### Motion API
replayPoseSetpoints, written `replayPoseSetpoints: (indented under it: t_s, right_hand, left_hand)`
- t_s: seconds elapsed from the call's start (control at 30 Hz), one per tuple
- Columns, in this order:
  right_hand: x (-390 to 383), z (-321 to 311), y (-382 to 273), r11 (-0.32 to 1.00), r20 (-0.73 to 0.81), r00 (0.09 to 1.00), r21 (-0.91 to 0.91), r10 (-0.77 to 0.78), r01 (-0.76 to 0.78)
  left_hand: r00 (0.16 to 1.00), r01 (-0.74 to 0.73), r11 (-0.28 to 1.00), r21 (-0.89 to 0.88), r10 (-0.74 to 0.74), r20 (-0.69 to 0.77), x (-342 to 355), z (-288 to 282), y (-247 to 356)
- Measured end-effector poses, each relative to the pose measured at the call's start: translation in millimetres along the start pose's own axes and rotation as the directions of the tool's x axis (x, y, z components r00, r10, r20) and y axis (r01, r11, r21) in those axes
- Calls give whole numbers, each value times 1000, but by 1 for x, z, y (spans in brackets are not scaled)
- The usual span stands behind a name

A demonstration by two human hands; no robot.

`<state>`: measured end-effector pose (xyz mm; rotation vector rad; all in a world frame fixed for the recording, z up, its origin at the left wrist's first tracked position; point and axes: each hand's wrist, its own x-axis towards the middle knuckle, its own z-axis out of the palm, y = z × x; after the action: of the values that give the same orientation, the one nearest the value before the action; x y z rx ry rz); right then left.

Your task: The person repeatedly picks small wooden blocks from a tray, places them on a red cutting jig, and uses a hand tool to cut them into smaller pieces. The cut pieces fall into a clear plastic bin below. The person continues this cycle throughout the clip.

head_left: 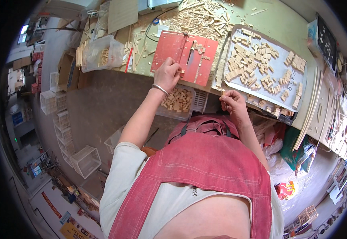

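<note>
My left hand is curled at the near edge of a red metal plate that has a long slot in it. At its fingertips shows a small wooden block, pinched there. To the right of the plate and just past the bench's front edge, my right hand pinches a small wooden piece between thumb and finger. Several little wooden offcuts lie on the plate's right part. Beneath the plate, a clear plastic bin holds many small wooden blocks.
A white-lined tray with wooden blocks stands on the bench at right. Wood scraps are heaped behind the plate. At left are a clear tub and a red pencil-like stick. White crates stand on the floor.
</note>
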<state>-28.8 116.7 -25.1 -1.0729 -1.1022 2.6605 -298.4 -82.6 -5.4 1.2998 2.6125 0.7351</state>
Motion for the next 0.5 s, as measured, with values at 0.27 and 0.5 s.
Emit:
replayPoseSetpoints:
  t_s: [0.27, 0.5]
  right_hand:
    - [-3, 11, 3, 1000, -34, 999, -22, -10, 9]
    - [-8, 22, 8, 999, -71, 997, -30, -35, 33]
  left_hand:
    - [988, 75, 996, 51, -81, 134, 18, -3, 1]
    - [993, 38, 998, 41, -43, 112, 29, 0, -4]
